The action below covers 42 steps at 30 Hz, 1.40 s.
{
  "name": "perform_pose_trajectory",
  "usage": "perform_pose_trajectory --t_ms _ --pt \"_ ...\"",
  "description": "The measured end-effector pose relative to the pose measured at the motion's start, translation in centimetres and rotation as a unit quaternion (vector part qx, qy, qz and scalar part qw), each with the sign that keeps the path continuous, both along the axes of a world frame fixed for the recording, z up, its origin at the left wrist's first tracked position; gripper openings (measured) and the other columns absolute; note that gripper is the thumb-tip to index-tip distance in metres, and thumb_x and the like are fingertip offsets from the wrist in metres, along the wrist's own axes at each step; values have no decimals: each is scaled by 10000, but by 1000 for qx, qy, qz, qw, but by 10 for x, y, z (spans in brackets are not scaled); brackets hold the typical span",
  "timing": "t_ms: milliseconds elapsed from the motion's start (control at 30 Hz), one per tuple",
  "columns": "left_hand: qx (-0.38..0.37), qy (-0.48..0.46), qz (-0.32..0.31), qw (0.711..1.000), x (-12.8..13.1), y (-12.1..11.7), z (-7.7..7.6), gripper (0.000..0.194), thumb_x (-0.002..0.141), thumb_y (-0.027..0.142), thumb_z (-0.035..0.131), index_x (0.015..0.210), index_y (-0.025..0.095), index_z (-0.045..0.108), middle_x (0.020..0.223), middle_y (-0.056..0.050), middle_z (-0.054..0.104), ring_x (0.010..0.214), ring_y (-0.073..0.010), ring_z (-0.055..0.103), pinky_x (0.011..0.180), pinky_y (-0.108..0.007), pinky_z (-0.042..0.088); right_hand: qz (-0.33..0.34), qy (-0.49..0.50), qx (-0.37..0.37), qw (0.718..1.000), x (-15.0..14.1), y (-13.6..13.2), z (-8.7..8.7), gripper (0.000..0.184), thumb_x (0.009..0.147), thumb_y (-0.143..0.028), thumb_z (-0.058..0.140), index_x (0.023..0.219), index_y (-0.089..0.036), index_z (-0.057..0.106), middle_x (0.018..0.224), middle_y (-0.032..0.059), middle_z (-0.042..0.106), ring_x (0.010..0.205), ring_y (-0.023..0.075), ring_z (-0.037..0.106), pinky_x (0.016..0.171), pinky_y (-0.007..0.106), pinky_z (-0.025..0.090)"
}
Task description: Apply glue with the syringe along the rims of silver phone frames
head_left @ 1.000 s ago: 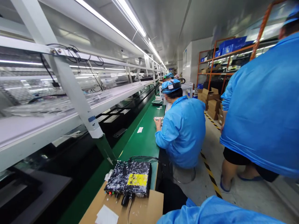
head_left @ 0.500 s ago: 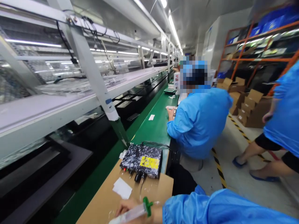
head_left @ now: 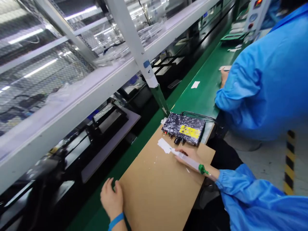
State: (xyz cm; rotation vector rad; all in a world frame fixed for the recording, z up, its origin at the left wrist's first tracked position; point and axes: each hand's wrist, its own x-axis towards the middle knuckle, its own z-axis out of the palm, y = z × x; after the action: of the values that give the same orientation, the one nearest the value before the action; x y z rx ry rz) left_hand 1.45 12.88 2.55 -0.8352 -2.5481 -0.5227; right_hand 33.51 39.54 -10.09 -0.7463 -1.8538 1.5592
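Observation:
My right hand is closed around a dispensing syringe, a clear barrel with whitish contents and a green cap at its rear end. Its tip points left, over or against a white paper piece on the brown cardboard sheet. At the sheet's left edge my left hand is empty, fingers apart, with a blue band at the wrist. Just beyond my right hand sits a dark, white-spattered control box with a yellow label, knobs and a small red light.
A co-worker in a blue smock sits at the green bench on the right. Along the left runs a white shelf frame, its post standing near the box. Black cables trail behind the box.
The view has tilted down and turned left. My left hand has come into sight, and the syringe's tip now shows by the white paper. A second person at the right has left view.

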Motion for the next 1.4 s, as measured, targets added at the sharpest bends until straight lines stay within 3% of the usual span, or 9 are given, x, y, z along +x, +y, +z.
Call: perform_pose_trajectory --t_ms 133,267,367,533,700,900,1133,1400 --pt "-87 -81 -155 981 40 30 -9 404 1036 537 532 1153 228 764 1220 -128 836 1154 -348 803 1020 -526 684 1 -13 24 1000 1 8 -1 347 971 -425 760 1244 -212 790 885 29 794 754 203 727 735 298 564" --pt "-153 -142 -313 927 97 75 -30 252 1088 425 604 1170 268 783 1144 -77 825 1024 -242 809 916 -366 673 10 -39 61 997 -1 7 -4 318 922 -331 736 1221 -241 802 873 27 822 710 203 754 695 270 547" --pt "-176 -151 -361 903 129 108 -52 120 1066 353 688 1092 277 778 1027 -38 793 908 -197 786 823 -299 628 19 -59 89 994 2 5 -8 327 922 -317 735 1230 -235 806 965 68 860 810 240 816 747 284 583" --pt "-153 -124 -330 923 144 146 -86 89 1064 242 671 986 235 712 881 -11 735 768 -168 734 679 -257 523 7 -76 112 991 2 2 -9 318 954 -276 685 1248 -219 792 1042 98 869 854 249 834 757 287 592" --pt "-120 -100 -319 935 144 151 -103 100 1074 231 653 996 228 714 913 -27 737 811 -173 740 706 -255 509 -8 -82 122 989 1 3 -13 185 964 -259 655 1116 -221 753 909 61 822 769 214 788 705 267 547" --pt "-106 -91 -325 935 144 148 -108 94 1058 247 685 986 244 746 900 -18 733 804 -171 731 714 -257 524 -3 -91 132 987 4 5 -15 69 951 -259 687 1013 -234 705 835 32 784 684 186 720 671 254 522" --pt "-98 -88 -307 943 148 148 -107 105 1039 260 722 943 249 764 928 -23 743 809 -165 738 696 -250 521 14 -82 146 986 8 6 -11 127 957 -266 664 1069 -240 716 940 45 808 816 216 788 754 274 553" --pt "-89 -83 -299 946 148 148 -106 153 1071 254 691 1052 258 844 975 -39 768 840 -164 737 749 -240 555 22 -99 157 982 8 6 -13 111 958 -271 695 1051 -242 747 895 42 808 734 201 755 704 261 523"
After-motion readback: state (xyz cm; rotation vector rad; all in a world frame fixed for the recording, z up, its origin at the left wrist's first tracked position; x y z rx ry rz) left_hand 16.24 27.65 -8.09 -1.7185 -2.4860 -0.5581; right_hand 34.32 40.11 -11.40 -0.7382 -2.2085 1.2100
